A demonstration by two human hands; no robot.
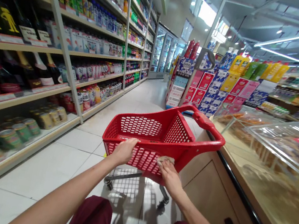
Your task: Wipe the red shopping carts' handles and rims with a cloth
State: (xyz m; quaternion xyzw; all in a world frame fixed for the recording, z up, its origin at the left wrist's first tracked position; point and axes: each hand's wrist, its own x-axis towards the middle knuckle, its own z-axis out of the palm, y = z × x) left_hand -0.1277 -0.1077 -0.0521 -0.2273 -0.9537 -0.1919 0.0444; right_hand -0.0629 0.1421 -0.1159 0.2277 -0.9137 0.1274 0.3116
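Observation:
A red plastic shopping cart (146,144) stands sideways before me on wheels, its basket walls full of holes and its handle at the right. My left hand (124,152) grips the top rim of the near wall, fingers curled over into the basket. In my right hand (169,173) is a beige cloth (164,161), pressed against the outside of the same wall near the handle end. Part of the cloth is hidden under the fingers. Nothing shows inside the visible part of the basket.
Shelves (90,53) of bottles and cans line the left side. At the right, a wooden counter (210,192) carries clear food bins (285,143) close to the cart handle. Beyond the cart rise stacked drink cartons (199,90). White floor tiles (72,156) run between.

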